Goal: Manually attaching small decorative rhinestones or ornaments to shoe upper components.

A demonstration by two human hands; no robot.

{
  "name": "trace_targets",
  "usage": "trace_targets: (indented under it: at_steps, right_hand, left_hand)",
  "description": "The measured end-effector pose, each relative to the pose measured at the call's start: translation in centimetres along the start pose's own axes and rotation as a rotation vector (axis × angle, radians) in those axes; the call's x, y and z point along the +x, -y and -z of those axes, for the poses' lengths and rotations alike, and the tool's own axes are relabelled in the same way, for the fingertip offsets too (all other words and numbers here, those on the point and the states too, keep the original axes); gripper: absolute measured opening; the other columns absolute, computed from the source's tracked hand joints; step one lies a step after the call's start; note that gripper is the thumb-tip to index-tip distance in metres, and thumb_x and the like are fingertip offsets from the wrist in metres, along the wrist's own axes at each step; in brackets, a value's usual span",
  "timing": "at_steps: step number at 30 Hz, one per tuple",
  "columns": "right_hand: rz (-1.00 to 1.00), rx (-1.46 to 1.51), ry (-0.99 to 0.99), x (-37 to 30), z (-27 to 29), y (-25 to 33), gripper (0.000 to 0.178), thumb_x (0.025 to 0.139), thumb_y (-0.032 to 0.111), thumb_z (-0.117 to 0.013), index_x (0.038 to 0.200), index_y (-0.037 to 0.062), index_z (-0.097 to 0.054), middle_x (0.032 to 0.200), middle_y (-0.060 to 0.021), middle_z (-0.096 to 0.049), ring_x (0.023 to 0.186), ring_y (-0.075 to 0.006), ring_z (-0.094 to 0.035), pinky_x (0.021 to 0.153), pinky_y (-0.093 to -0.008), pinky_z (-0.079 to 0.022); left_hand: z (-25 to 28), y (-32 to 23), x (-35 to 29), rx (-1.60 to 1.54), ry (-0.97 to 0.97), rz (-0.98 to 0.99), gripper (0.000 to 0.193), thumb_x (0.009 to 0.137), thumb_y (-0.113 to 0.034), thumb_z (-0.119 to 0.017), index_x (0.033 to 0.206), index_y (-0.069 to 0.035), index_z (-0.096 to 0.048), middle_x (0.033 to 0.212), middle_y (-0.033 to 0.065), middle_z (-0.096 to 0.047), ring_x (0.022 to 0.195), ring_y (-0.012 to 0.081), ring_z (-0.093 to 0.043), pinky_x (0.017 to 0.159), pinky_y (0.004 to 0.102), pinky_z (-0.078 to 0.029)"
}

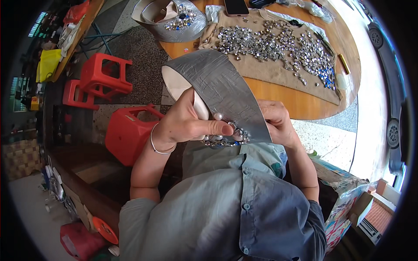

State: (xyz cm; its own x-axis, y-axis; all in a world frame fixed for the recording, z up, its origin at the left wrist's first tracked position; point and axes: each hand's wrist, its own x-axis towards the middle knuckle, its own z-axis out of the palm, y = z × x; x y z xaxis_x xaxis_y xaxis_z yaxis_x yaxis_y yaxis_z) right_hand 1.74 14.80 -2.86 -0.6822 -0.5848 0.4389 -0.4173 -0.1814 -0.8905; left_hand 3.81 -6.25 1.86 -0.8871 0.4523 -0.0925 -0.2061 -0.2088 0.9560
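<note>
Shirt (213, 204), grey-green with buttons down the front, right up close under the camera. Just past it, above the lap and on the near side of a wooden table (300, 106), a wide silver band (222, 80) curved into a loop, pale inside, held up at a tilt. Pearls (218, 116) and shiny gems clustered along the lower part, with a bit of blue. Left hand (187, 124) clamped on the rim, thumb laid across the outside by the pearls, other fingers mostly hidden; thin bracelet (159, 148) on that wrist. Right hand (281, 124) up against the right edge, fingers bent and partly behind the band, so can't tell if pinching anything. Over on the tabletop, tan cloth (257, 69) loaded with loose clear gems (252, 43), plus blue ones (325, 77) toward the right end. Dark phone (235, 7) at the far side. Second silver band (196, 31), also gem-studded, by the table's left edge. Red plastic stools (126, 135) off to the left.
</note>
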Motion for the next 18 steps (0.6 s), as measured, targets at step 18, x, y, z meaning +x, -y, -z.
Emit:
trace_targets:
  at_steps: [18]
  right_hand:
    - [-0.022,0.14,-0.127,-1.0,-1.4,-0.4,0.013,0.088,0.0,-0.049,0.094,-0.0016,-0.061,0.089,-0.0106,-0.062,0.079,-0.0184,-0.06,0.069,-0.0269,-0.046]
  left_hand:
    - [0.0,0.9,0.6,-0.221,0.091,0.053,0.052,0.067,0.001,-0.075,0.111,-0.002,-0.047,0.097,0.0042,-0.06,0.088,0.0118,-0.056,0.078,0.026,-0.045]
